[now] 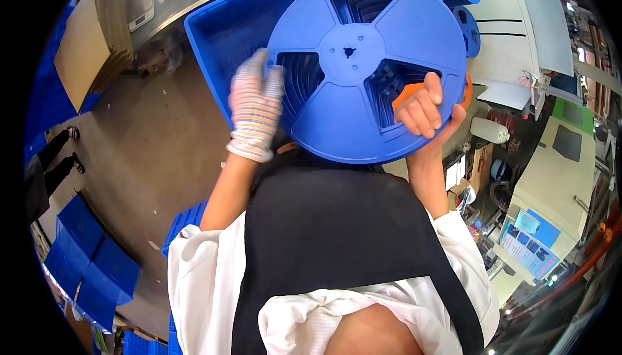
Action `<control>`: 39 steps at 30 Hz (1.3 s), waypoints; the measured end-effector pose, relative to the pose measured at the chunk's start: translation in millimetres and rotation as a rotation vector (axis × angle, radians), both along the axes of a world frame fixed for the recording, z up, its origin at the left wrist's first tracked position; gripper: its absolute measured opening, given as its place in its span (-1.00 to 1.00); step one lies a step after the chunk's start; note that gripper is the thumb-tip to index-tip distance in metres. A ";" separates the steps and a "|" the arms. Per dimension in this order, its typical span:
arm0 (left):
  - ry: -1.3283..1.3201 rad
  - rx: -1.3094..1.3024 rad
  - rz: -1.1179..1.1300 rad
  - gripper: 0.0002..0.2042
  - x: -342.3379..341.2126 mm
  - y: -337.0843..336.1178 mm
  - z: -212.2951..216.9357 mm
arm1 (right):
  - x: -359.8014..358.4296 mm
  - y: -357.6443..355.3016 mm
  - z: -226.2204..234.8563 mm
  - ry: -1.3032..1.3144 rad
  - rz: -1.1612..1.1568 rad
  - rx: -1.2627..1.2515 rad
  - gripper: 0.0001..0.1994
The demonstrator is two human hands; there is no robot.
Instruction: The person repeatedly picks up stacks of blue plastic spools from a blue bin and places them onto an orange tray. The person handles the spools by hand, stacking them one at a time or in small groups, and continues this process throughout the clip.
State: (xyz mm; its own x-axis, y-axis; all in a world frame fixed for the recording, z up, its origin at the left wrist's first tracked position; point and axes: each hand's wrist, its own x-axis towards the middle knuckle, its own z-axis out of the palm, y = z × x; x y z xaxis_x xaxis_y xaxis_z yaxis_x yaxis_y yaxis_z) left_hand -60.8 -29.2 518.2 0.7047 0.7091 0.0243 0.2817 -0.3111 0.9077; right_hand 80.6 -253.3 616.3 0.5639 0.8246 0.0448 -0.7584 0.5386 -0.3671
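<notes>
Head view: right hand (pixel 422 110) grips blue reel (pixel 340 118), partly hiding bin (pixel 223 28); left hand (pixel 254 105) spread, contact unclear.

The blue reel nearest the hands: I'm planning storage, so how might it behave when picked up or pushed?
The blue reel is probably stiff: its broad face shows no sag. Alone, it may be light, given its large openings, though layered edges behind them suggest a heavier stack. Stood on edge, it would likely roll on its round rim.

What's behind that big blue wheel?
Openings in the big blue wheel show dark blue edges, probably more wheels, and something orange. On its left, a blue bin peeks out. Solid panels hide the rest.
</notes>
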 end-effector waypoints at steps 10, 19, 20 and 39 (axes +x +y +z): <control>-0.230 -1.271 -0.185 -0.25 -9.3 -22.8 21.1 | -37.2 13.5 27.3 -0.094 -0.061 -0.784 -0.42; -1.014 -2.034 -0.560 -0.28 -50.8 12.7 6.7 | -26.2 -32.5 -9.3 0.188 -0.298 -0.544 -0.79; -1.055 -2.044 -0.580 -0.26 -49.9 12.4 3.2 | -26.8 -37.1 -8.7 0.170 -0.306 -0.557 -0.79; -1.200 -1.822 -0.208 -0.34 -51.3 49.3 7.6 | -22.7 -53.9 0.7 0.005 -0.210 -0.185 -0.70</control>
State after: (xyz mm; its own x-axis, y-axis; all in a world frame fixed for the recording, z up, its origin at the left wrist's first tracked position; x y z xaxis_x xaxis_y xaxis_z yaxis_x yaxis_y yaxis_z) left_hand -112.1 20.0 525.8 0.9181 0.3950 -0.0330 -0.3946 0.9030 -0.1700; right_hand 57.9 -307.1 617.0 0.7229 0.6837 -0.0994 -0.6396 0.6079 -0.4705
